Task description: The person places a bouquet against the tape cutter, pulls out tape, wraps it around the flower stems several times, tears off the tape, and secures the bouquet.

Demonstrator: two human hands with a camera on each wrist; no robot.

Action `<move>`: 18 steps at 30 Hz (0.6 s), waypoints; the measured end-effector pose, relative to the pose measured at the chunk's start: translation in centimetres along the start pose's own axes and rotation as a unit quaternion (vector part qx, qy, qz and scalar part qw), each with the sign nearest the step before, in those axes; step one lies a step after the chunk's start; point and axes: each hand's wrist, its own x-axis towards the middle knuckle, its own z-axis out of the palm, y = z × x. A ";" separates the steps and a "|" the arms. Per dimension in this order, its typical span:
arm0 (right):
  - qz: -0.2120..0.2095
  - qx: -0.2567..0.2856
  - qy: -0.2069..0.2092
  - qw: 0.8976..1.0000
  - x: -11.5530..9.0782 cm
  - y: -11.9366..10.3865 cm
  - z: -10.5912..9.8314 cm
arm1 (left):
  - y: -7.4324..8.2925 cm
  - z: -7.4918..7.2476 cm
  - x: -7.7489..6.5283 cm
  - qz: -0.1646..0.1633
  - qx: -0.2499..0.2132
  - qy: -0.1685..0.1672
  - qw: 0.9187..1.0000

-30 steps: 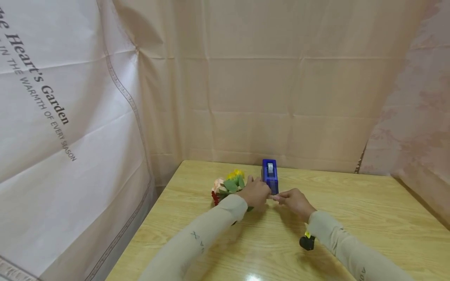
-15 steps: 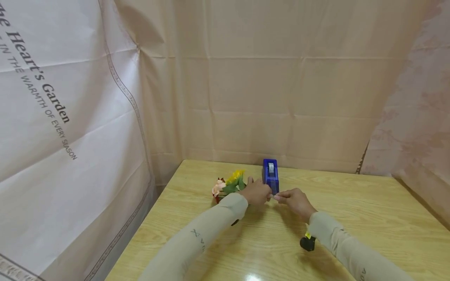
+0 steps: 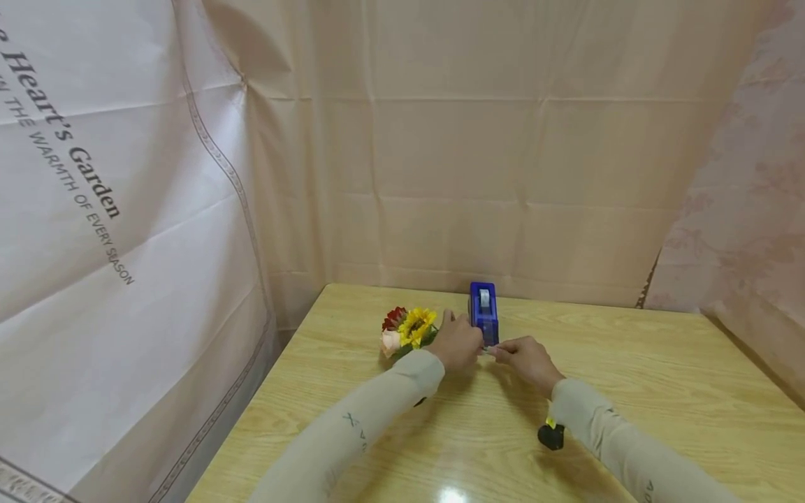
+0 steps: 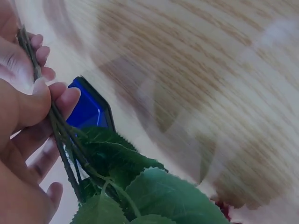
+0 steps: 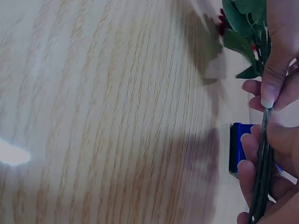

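A small bouquet of flowers, with a yellow sunflower (image 3: pixel 418 327), a dark red flower (image 3: pixel 394 318) and a peach rose (image 3: pixel 390 342), points to the left over the table. My left hand (image 3: pixel 458 344) pinches the bundled stems (image 4: pixel 70 140) between thumb and fingers, just below the green leaves (image 4: pixel 173 196). Farther down the same stems, my right hand (image 3: pixel 527 360) grips them with thumb and fingertips, as the right wrist view shows. The two hands almost meet. Right behind them stands a blue tape dispenser (image 3: pixel 483 314) with a roll of tape in it.
The light wooden table (image 3: pixel 604 349) ends at a beige cloth (image 3: pixel 440 175) hanging behind it. A white printed cloth (image 3: pixel 126 244) hangs on the left. A small black device (image 3: pixel 550 436) with a yellow tag hangs at my right wrist.
The bouquet has turned about its stems: the sunflower now faces up and the red flower has come round to the back. Both hands stay nearly in place.
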 end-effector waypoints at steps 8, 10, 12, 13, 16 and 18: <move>-0.003 -0.069 0.010 0.998 0.4 -0.3 0.0 | 0.5 0.3 -0.1 0.002 0.057 0.026 0.998; -0.003 -0.070 0.011 0.997 0.4 -0.2 0.1 | 0.7 0.3 -0.2 0.000 0.072 0.028 0.997; -0.003 -0.071 0.010 0.997 0.5 -0.1 0.2 | 0.8 0.3 -0.2 -0.003 0.085 0.033 0.996; -0.003 -0.073 0.008 0.997 0.5 -0.1 0.2 | 0.9 0.3 -0.3 -0.005 0.091 0.035 0.995; -0.004 -0.076 0.004 0.997 0.5 -0.2 0.3 | 1.1 0.3 -0.5 -0.007 0.105 0.045 0.993; -0.005 -0.075 -0.003 0.997 0.5 -0.2 0.3 | 1.2 0.3 -0.5 -0.006 0.111 0.050 0.992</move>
